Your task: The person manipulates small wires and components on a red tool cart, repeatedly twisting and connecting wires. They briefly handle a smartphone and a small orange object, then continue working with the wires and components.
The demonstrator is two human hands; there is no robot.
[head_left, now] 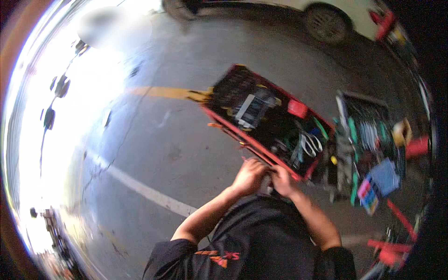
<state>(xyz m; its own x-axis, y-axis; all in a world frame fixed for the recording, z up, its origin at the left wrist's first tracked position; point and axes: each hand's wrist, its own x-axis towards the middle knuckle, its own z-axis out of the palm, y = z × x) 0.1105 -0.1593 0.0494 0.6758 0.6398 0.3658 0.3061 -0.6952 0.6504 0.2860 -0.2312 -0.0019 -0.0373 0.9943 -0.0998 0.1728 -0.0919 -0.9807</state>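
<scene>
My left hand [251,176] and my right hand [283,181] are close together in front of my body, beside the near edge of a red tool cart [233,131]. The fingers of both are curled in. What they hold, if anything, is blurred and hidden between them. On the cart's dark top tray lie scissors with pale handles [310,143], a red box [297,108] and a grey-and-white flat item [246,111] that I cannot identify.
To the right of the cart is an open tool case [361,126] with several tools. Near it lie a clear blue plastic box [386,177] and red metal bars [396,247]. A parked car's wheel [326,23] shows at the far side. Painted lines [149,191] cross the grey floor.
</scene>
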